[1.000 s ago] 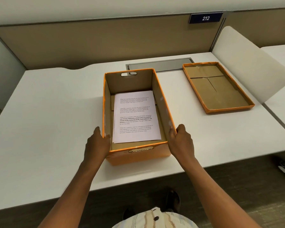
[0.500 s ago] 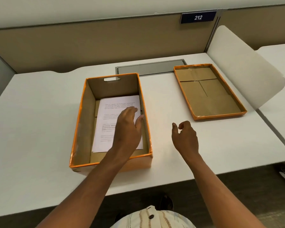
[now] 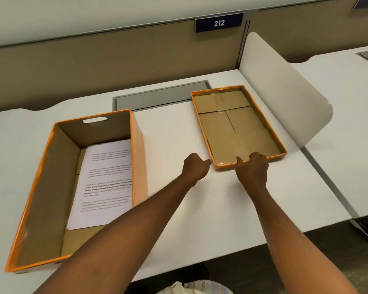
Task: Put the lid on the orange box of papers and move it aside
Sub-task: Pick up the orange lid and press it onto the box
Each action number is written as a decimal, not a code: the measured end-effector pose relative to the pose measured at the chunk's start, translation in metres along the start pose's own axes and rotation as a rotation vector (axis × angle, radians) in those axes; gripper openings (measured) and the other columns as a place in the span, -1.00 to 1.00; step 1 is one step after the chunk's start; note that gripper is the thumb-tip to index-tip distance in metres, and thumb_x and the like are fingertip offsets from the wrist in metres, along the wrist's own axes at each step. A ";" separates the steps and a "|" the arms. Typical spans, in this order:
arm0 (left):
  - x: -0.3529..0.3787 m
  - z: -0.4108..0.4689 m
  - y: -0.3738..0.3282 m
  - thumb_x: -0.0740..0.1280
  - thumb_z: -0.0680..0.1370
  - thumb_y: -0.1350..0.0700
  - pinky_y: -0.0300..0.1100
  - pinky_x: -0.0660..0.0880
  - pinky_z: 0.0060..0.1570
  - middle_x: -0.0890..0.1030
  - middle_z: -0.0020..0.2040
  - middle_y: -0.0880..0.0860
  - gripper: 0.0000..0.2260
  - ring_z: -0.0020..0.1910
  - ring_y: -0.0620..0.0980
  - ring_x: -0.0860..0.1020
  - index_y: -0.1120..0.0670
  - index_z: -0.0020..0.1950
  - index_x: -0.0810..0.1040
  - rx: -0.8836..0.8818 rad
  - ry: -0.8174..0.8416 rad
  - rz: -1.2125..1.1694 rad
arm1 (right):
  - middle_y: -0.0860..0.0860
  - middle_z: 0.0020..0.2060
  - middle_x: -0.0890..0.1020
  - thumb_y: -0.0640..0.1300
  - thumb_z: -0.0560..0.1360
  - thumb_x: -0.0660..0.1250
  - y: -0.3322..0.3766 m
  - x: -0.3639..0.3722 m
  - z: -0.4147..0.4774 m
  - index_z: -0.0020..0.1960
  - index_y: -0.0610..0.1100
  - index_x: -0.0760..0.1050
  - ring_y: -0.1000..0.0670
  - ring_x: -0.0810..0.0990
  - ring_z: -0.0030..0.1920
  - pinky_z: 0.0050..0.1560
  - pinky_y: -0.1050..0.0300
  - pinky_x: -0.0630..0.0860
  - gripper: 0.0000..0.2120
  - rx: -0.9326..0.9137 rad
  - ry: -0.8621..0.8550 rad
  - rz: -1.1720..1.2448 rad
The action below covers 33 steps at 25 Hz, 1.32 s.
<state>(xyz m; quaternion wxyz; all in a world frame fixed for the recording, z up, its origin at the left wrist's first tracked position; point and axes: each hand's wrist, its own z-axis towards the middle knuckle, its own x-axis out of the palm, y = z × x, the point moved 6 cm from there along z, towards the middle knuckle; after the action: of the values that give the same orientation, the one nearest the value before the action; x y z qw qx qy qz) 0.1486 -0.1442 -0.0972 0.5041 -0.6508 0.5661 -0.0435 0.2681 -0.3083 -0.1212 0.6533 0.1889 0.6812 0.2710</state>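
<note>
The orange box (image 3: 33, 194) stands open at the left of the white desk, with printed papers (image 3: 106, 183) lying flat on its floor. The orange lid (image 3: 238, 128) lies upside down at the right, its brown cardboard inside facing up. My right hand (image 3: 252, 168) grips the lid's near rim, thumb inside and fingers curled over the edge. My left hand (image 3: 196, 167) is at the lid's near left corner, fingers curled, its fingertips touching the corner. My left forearm crosses over the box's near right corner.
A grey cable hatch (image 3: 159, 97) is set into the desk behind the box and lid. A white curved divider panel (image 3: 285, 90) stands just right of the lid. A tan partition with a blue 212 sign (image 3: 219, 22) runs along the back. The desk's front edge is near me.
Both hands left the box and reached right to the lid's near edge. The box now sits further left in view; the view has shifted right.
</note>
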 end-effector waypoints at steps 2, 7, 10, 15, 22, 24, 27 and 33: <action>0.016 0.017 0.003 0.33 0.52 -0.03 -0.14 0.39 -0.33 0.37 -0.40 0.09 -0.59 -0.32 0.16 0.50 0.12 -0.36 0.21 -0.099 0.002 -0.067 | -0.29 0.19 0.48 -0.03 0.50 0.38 -0.020 -0.013 0.027 0.21 -0.35 0.42 -0.29 0.45 0.22 0.12 -0.13 0.48 -0.55 0.046 -0.034 -0.009; 0.034 0.044 0.005 0.37 0.50 0.00 -0.06 0.37 -0.29 0.42 -0.34 0.19 -0.61 -0.38 0.13 0.40 0.15 -0.34 0.26 -0.151 -0.003 -0.268 | -0.33 0.29 0.38 -0.07 0.52 0.33 -0.066 -0.034 0.070 0.33 -0.37 0.28 -0.33 0.39 0.27 0.18 -0.14 0.42 -0.47 0.294 -0.110 0.040; 0.040 0.053 0.003 0.42 0.46 0.05 0.06 0.51 -0.21 0.48 -0.37 0.22 -0.64 -0.37 0.13 0.47 0.21 -0.40 0.39 -0.111 -0.018 -0.200 | -0.33 0.28 0.41 -0.11 0.53 0.30 -0.078 -0.028 0.078 0.34 -0.36 0.28 -0.34 0.39 0.29 0.24 -0.16 0.38 -0.51 0.361 -0.065 0.121; 0.043 0.056 0.004 0.35 0.34 0.38 -0.08 0.45 -0.20 0.56 -0.20 0.20 -0.81 -0.22 0.09 0.50 0.34 -0.06 0.60 -0.105 -0.068 -0.254 | -0.29 0.24 0.36 -0.25 0.48 0.24 -0.072 -0.024 0.073 0.29 -0.37 0.31 -0.31 0.49 0.10 -0.03 -0.03 0.44 -0.59 0.370 -0.061 0.251; 0.003 0.039 0.003 0.34 0.40 0.47 -0.01 0.65 -0.21 0.62 -0.14 0.19 -0.80 -0.20 0.15 0.61 0.19 -0.22 0.58 -0.171 -0.021 -0.641 | -0.09 0.05 0.55 -0.19 0.41 0.35 -0.051 -0.009 0.032 0.28 -0.24 0.39 -0.08 0.60 -0.04 -0.18 0.06 0.55 -0.55 0.846 -0.181 1.089; -0.011 0.028 0.003 0.35 0.42 0.46 -0.07 0.65 -0.29 0.62 -0.15 0.18 -0.84 -0.22 0.13 0.63 0.21 -0.17 0.58 -0.161 -0.005 -0.707 | -0.05 0.02 0.59 -0.13 0.47 0.39 -0.022 0.005 0.019 0.23 -0.15 0.41 -0.08 0.61 0.01 -0.11 -0.04 0.60 -0.64 0.854 0.056 1.442; -0.033 0.010 0.008 0.36 0.43 0.43 -0.09 0.66 -0.26 0.63 -0.11 0.21 -0.89 -0.22 0.14 0.63 0.25 -0.14 0.59 -0.120 -0.013 -0.720 | -0.02 0.10 0.52 -0.27 0.53 0.32 0.020 0.004 0.004 0.22 -0.01 0.34 -0.14 0.56 0.09 0.05 -0.27 0.56 -0.66 0.712 0.142 1.533; -0.125 -0.030 -0.028 0.39 0.48 -0.05 -0.02 0.50 0.12 0.60 0.20 0.22 -0.53 0.15 0.16 0.57 0.23 0.27 0.50 0.142 -0.342 -0.012 | 0.09 -0.22 0.46 -0.36 0.40 0.15 0.094 -0.041 -0.036 -0.14 0.04 0.31 0.09 0.47 -0.27 -0.20 0.14 0.49 -0.72 0.314 -0.151 1.214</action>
<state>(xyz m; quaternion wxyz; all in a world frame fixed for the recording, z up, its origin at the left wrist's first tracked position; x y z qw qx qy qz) 0.1054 -0.0691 0.0015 0.6373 -0.6149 0.4637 0.0248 0.2260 -0.2642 -0.0314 0.3941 0.6541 0.4363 0.4759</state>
